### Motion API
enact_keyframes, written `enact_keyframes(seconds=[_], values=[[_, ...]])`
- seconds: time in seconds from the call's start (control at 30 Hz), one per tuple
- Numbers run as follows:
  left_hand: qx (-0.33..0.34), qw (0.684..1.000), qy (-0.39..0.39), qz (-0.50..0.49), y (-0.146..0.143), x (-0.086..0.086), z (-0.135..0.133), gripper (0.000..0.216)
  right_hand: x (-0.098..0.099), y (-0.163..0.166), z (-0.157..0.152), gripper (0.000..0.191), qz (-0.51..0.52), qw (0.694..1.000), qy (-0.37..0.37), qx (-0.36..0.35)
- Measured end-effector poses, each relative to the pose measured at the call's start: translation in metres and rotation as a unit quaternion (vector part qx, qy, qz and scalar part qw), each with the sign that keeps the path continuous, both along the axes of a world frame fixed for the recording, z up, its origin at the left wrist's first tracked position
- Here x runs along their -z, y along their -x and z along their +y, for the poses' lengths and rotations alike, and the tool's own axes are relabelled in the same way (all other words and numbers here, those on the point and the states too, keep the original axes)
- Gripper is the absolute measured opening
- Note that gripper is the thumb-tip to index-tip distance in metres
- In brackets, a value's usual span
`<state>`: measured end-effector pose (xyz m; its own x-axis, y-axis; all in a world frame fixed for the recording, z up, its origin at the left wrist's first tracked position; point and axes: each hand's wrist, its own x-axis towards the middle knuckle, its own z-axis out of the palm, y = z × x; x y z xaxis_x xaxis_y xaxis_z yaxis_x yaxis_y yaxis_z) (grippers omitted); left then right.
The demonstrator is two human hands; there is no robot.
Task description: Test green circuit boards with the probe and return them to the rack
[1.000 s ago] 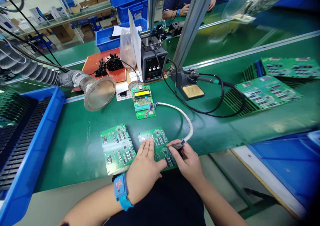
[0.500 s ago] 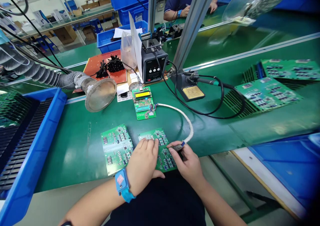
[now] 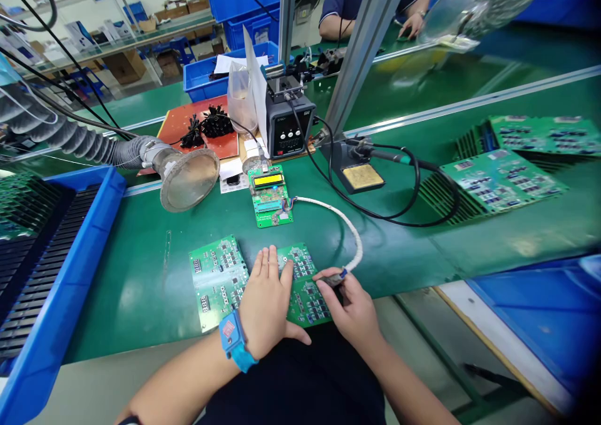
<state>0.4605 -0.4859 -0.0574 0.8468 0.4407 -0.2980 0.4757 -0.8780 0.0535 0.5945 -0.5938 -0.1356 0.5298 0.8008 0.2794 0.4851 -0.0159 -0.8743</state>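
Circuit board (image 3: pixel 310 303) lies flat near the front edge of the green bench (image 3: pixel 141 287), partly under our hands. Going left to right, we see a blue tray (image 3: pixel 84 275) holding green boards (image 3: pixel 23 206), a fume funnel (image 3: pixel 189 179) tilted over the bench, and a second board (image 3: pixel 216 284) lying flat beside the first. Our left hand (image 3: pixel 267 312) spreads over the circuit board's left side, grip wide open, grasping nothing; whether it presses down we cannot tell. Beyond it sits a display board (image 3: pixel 273 193) with a yellow screen. Our right hand (image 3: pixel 355 306) closes its grip, pinching a grey connector (image 3: pixel 334 279) at the circuit board's right edge; a white cable (image 3: pixel 360 250) curves from it to the display board. Farther right, we have a sponge stand (image 3: pixel 362 176) and stacked boards (image 3: pixel 502 181).
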Motion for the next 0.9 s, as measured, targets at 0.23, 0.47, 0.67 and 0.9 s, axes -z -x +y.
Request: enact_keyframes(seconds=[0.23,0.47,0.67,0.9], values=[[0.013,1.000,-0.003,0.009,0.002,0.004,0.002,0.144,-0.004,0.000,-0.001,0.005,-0.009,1.000,-0.002,0.000],[0.001,1.000,0.004,0.003,0.001,0.001,0.002,0.139,-0.002,0.000,0.000,0.005,0.000,1.000,0.001,-0.001],[-0.004,1.000,0.003,-0.021,0.003,0.002,0.003,0.137,0.001,-0.001,-0.003,0.006,0.043,0.999,0.005,-0.003],[0.016,0.996,-0.005,-0.092,0.012,-0.011,0.006,0.131,-0.016,-0.008,0.015,0.013,0.189,0.974,-0.100,0.080]])
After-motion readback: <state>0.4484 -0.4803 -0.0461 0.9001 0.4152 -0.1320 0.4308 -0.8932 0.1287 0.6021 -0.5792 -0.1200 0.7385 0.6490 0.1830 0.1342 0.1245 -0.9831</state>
